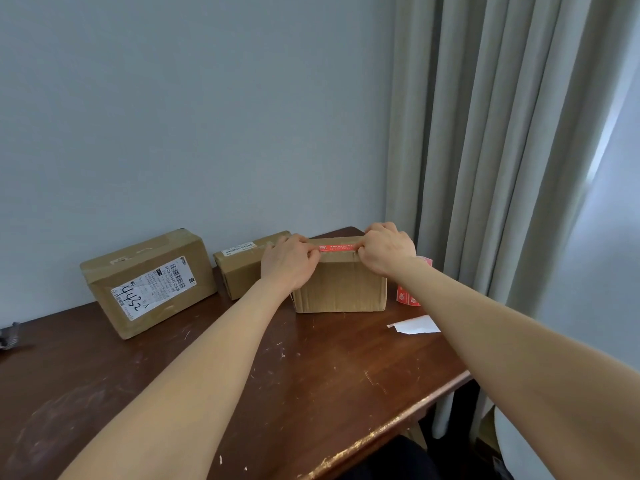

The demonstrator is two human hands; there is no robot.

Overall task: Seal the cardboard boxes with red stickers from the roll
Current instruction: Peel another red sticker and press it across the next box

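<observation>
A plain cardboard box [341,289] stands at the back right of the wooden table. Across its top edge lies a red sticker [337,248]. My left hand [289,263] pinches the sticker's left end and my right hand [388,249] pinches its right end, both with fingers curled over the box top. The red sticker roll [408,296] sits just right of the box, partly hidden behind my right forearm. Two more cardboard boxes stand to the left: a small one [239,271] touching the held box and a larger labelled one [149,282].
A white backing paper scrap [415,324] lies on the table [242,375] in front of the roll. A grey curtain [502,150] hangs close on the right. A dark object [10,336] sits at the left edge. The table's front edge runs diagonally at lower right.
</observation>
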